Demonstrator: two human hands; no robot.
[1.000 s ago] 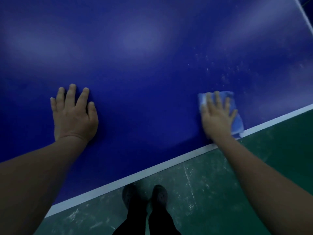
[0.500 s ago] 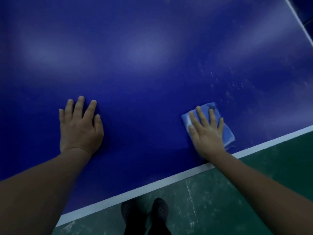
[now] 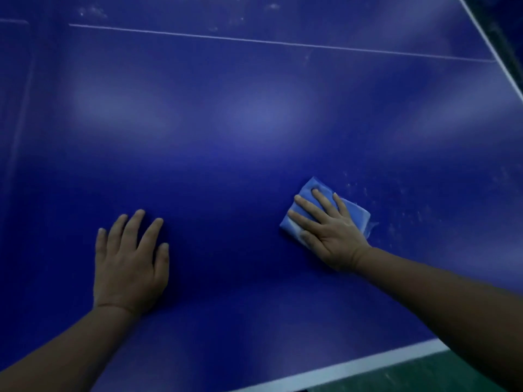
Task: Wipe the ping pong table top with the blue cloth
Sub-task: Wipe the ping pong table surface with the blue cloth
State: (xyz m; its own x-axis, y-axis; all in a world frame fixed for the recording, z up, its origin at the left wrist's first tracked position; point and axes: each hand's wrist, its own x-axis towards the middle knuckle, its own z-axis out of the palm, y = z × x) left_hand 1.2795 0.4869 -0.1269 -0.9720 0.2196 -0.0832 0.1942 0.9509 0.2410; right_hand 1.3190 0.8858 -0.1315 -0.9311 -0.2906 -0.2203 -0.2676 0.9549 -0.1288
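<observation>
**Wiping stroke under way, right hand flat on cloth, speckled patch ahead**

The right hand (image 3: 331, 226) lies flat with fingers straight and slightly spread, pressing the folded blue cloth (image 3: 319, 213) onto the table top (image 3: 254, 123). Nothing is pinched; the palm and fingers cover the near half of the cloth, and its far corner and right edge show beyond the fingertips. The left hand (image 3: 131, 263) is spread flat on bare surface well to the left, apparently bracing the body.

The cloth sits right of centre, some way in from the white near edge line (image 3: 368, 366). Pale specks (image 3: 365, 190) lie just beside its right edge and scatter further right and far; more marks sit near the thin white line (image 3: 254, 41) at the far side.

Assessment: the stroke will do best with even, flat pressure so the fold does not roll or bunch, and with overlapping passes carried through the specks to the right. Pushing debris toward an edge rather than back over wiped ground seems advisable. Much of the far area looks unwiped.

Compared with half a second ago, the cloth and right hand are further from the near edge, the fingers now angle toward the far left, and the view has lifted to reveal the far line. The left hand remains planted.
</observation>
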